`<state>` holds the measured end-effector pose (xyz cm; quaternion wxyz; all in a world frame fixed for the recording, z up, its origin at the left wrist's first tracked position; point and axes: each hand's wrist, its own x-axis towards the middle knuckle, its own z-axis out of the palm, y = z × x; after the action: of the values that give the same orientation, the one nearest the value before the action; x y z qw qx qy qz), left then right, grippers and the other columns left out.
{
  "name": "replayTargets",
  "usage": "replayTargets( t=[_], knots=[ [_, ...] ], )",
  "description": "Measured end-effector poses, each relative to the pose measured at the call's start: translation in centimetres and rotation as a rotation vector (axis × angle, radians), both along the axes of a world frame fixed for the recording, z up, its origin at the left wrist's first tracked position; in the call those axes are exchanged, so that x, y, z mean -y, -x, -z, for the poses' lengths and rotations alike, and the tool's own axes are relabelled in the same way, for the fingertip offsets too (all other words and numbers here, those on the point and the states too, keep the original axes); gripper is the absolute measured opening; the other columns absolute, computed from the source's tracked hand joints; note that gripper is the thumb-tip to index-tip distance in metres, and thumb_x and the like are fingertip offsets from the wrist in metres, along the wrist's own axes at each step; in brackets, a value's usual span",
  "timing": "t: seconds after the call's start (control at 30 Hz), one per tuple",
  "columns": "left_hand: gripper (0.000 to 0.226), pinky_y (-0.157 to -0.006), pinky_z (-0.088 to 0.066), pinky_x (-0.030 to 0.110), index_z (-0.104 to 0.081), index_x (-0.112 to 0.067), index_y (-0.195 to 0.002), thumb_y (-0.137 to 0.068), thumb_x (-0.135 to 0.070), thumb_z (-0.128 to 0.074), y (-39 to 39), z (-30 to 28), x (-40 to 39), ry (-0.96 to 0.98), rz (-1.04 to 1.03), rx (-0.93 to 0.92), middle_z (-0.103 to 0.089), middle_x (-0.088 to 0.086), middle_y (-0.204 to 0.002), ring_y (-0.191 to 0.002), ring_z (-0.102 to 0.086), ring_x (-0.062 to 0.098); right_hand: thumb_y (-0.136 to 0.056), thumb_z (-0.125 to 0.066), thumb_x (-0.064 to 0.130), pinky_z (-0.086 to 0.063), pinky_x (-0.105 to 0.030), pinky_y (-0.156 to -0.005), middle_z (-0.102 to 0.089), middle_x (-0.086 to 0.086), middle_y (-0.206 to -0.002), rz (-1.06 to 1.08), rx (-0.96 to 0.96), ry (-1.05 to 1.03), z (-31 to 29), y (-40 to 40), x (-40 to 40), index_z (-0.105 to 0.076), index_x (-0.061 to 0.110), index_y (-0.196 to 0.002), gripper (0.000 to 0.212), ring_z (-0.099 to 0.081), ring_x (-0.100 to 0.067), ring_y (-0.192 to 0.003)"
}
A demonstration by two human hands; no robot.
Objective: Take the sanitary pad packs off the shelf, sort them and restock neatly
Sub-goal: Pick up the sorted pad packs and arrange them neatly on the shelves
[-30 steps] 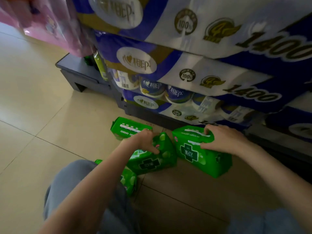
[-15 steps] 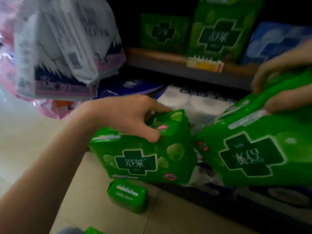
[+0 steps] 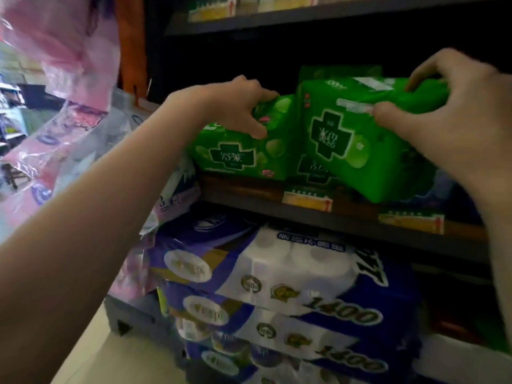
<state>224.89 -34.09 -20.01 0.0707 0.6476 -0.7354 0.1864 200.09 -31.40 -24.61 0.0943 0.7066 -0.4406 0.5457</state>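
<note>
Left hand [image 3: 235, 106] gripping one green sanitary pad pack [image 3: 241, 151] by its top, resting on the shelf [image 3: 249, 189]. Just beside it, touching, second green pack [image 3: 360, 139] tilted over the shelf edge, pinched along its top by right hand [image 3: 448, 112].

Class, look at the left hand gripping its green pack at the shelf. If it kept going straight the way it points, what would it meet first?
Probably the tilted green pack held by the right hand; the left hand points rightward at it, though depth is unclear.
</note>
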Motion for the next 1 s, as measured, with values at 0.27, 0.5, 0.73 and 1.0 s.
replayTargets(
  t=[0.27,0.5,0.73,1.0],
  knots=[
    [0.067,-0.108,-0.026,0.048,-0.023,-0.025,-0.148,-0.090,-0.024,-0.057,-1.7,3.6,5.5,0.033,-0.110,0.076,-0.030,0.007,-0.150,-0.133,-0.025,0.036,-0.076,-0.061,0.058,-0.037,-0.036,-0.070,-0.058,-0.012,-0.112,0.070,-0.069,0.029,1.1,-2.4,3.9,-0.053,0.019,-0.107,0.051,-0.051,-0.034,-0.107],
    [0.089,-0.105,-0.033,0.046,-0.011,-0.023,-0.150,-0.083,-0.028,-0.069,-2.0,8.3,6.6,0.040,-0.212,-0.067,-0.017,0.009,-0.155,-0.132,-0.034,0.038,-0.076,-0.061,0.060,-0.031,-0.034,-0.069,-0.056,-0.008,-0.113,0.062,-0.126,-0.005,1.3,-3.6,4.1,-0.052,0.019,-0.109,0.053,-0.047,-0.030,-0.111],
    [0.051,-0.075,-0.039,0.033,-0.050,-0.006,-0.126,-0.083,-0.029,-0.069,-3.1,9.4,6.4,0.056,-0.311,-0.228,-0.054,0.018,-0.122,-0.109,-0.052,0.035,-0.076,-0.061,0.058,-0.031,-0.032,-0.068,-0.048,0.001,-0.096,-0.004,-0.100,0.033,0.6,-3.5,3.9,-0.052,0.021,-0.103,0.047,-0.048,-0.027,-0.105],
    [0.038,-0.092,-0.037,0.035,-0.055,-0.013,-0.123,-0.094,-0.036,-0.050,-4.0,9.7,5.8,0.131,-0.352,-0.353,-0.058,0.012,-0.122,-0.113,-0.052,0.031,-0.080,-0.059,0.056,-0.033,-0.030,-0.067,-0.049,0.001,-0.098,-0.199,-0.148,0.046,-3.1,-7.6,5.4,-0.052,0.027,-0.111,0.044,-0.049,-0.025,-0.104]
  ],
)
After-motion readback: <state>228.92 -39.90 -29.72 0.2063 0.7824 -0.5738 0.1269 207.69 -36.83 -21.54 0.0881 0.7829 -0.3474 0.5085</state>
